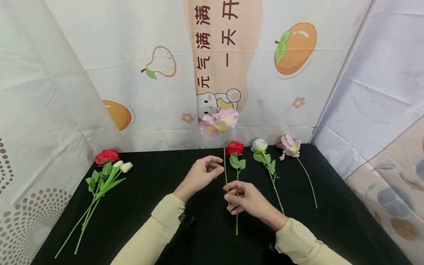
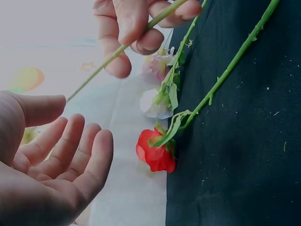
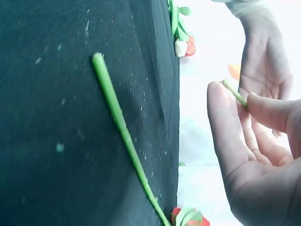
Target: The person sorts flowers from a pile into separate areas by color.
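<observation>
An artificial pink flower (image 1: 221, 122) with a pale yellow centre stands upright above the black table. My right hand (image 1: 248, 198) pinches its thin stem near the lower end between thumb and fingers; the right wrist view shows the cut stem end (image 3: 234, 93) there. Beside the stem, higher up, is my left hand (image 1: 201, 173), its fingers loosely bent and holding nothing. In the left wrist view that left hand (image 2: 61, 160) has its palm and fingers spread near the stem (image 2: 110, 59). Behind the right hand a red rose (image 1: 235, 148) lies on the table.
On the black tabletop (image 1: 145, 202), a white rose (image 1: 260, 145) and another pink flower (image 1: 290, 146) lie to the right. At the left, a red rose (image 1: 107, 156) and white tulips (image 1: 126, 167) lie with crossed stems. A printed curtain (image 1: 132, 33) hangs behind.
</observation>
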{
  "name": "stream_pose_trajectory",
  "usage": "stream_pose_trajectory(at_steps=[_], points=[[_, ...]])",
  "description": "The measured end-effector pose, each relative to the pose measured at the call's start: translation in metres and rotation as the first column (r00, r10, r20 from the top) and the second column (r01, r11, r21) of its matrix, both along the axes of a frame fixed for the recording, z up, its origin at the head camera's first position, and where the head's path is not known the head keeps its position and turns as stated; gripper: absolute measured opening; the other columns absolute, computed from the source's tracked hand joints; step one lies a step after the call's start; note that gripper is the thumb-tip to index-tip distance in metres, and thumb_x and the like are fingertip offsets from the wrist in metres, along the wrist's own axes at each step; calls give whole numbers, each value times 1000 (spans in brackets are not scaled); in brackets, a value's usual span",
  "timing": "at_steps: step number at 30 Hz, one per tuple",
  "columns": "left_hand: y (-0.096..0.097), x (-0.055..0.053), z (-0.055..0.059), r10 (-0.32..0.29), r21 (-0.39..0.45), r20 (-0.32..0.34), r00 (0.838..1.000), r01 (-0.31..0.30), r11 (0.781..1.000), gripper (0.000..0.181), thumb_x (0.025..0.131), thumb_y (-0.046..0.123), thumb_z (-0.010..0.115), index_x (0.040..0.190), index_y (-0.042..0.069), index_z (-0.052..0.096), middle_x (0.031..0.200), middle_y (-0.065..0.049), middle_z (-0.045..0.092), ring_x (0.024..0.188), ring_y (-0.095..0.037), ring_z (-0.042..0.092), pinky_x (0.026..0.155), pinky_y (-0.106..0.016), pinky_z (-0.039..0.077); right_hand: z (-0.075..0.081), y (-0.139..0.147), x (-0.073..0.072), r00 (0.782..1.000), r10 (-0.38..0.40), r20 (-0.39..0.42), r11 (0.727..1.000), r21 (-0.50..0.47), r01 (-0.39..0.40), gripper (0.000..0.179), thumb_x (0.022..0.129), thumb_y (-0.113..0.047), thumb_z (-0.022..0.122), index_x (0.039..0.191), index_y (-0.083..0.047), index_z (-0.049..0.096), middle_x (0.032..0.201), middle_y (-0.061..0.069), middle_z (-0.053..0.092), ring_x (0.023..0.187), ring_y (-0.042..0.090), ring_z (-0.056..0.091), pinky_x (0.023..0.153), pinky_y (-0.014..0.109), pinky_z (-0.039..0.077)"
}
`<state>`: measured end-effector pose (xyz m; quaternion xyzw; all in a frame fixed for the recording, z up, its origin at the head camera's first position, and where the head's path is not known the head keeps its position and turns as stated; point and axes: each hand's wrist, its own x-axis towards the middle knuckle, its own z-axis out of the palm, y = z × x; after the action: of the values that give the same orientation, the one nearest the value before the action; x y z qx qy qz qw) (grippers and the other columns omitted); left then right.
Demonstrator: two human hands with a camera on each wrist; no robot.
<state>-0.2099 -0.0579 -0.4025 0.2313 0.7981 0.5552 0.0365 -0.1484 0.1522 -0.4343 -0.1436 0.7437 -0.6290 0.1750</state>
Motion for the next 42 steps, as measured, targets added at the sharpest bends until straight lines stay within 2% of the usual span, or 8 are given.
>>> stream_pose_trajectory(at_steps=[6, 12, 18, 22, 28, 36, 42], points=[[-10, 3, -4, 10, -39, 1, 1000, -10, 999, 20, 99, 19, 68, 119, 14, 67, 100, 2, 71, 86, -17, 64, 77, -34, 54, 4, 15, -1, 1000, -5, -17, 1000, 25, 5, 38, 99, -14, 68, 129, 7, 57, 105, 26, 67, 80, 31, 73, 68, 43, 62], [-26, 12, -3, -1, -40, 23, 1000, 2, 999, 18, 99, 19, 69, 116, 13, 68, 101, 1, 70, 88, -18, 63, 78, -35, 53, 8, 37, -5, 999, -33, -24, 998, 49, 34, 38, 100, -15, 68, 131, 5, 57, 103, 23, 67, 82, 31, 72, 69, 44, 62], [-43, 21, -4, 7, -77, 29, 1000, -5, 997, 18, 99, 22, 70, 115, 16, 68, 101, 3, 69, 90, -17, 63, 81, -37, 54, 6, 78, -11, 997, -68, -47, 994, 83, 72, 44, 101, -16, 66, 135, 8, 52, 105, 28, 64, 85, 34, 72, 70, 44, 62], [-57, 27, -4, 36, -111, 10, 999, -35, 993, 17, 99, 21, 70, 115, 17, 68, 101, 5, 69, 90, -16, 64, 81, -36, 55, 1, 106, -12, 992, -120, -43, 986, 111, 124, 49, 101, -17, 65, 138, 10, 48, 103, 28, 62, 86, 36, 72, 70, 44, 62], [-94, 33, -13, 81, -178, -68, 994, -92, 980, 15, 99, 20, 69, 114, 15, 68, 100, 5, 69, 89, -13, 65, 79, -32, 56, -6, 144, -11, 977, -213, -13, 965, 156, 213, 54, 102, -19, 65, 142, 10, 44, 104, 25, 64, 87, 33, 73, 70, 43, 62], [-152, 40, -22, 209, -260, -38, 977, -211, 942, 17, 99, 21, 69, 115, 14, 67, 100, 2, 69, 90, -13, 64, 81, -35, 55, -12, 178, -7, 960, -279, -21, 938, 209, 277, 55, 102, -19, 64, 142, 11, 43, 104, 20, 68, 87, 30, 74, 70, 42, 62], [-191, 51, -24, 277, -297, -80, 958, -288, 910, 20, 99, 24, 70, 114, 11, 67, 98, 1, 69, 88, -14, 65, 76, -30, 55, -16, 187, -7, 952, -306, 0, 927, 226, 298, 56, 102, -20, 65, 143, 12, 41, 104, 17, 68, 87, 29, 74, 70, 42, 62]])
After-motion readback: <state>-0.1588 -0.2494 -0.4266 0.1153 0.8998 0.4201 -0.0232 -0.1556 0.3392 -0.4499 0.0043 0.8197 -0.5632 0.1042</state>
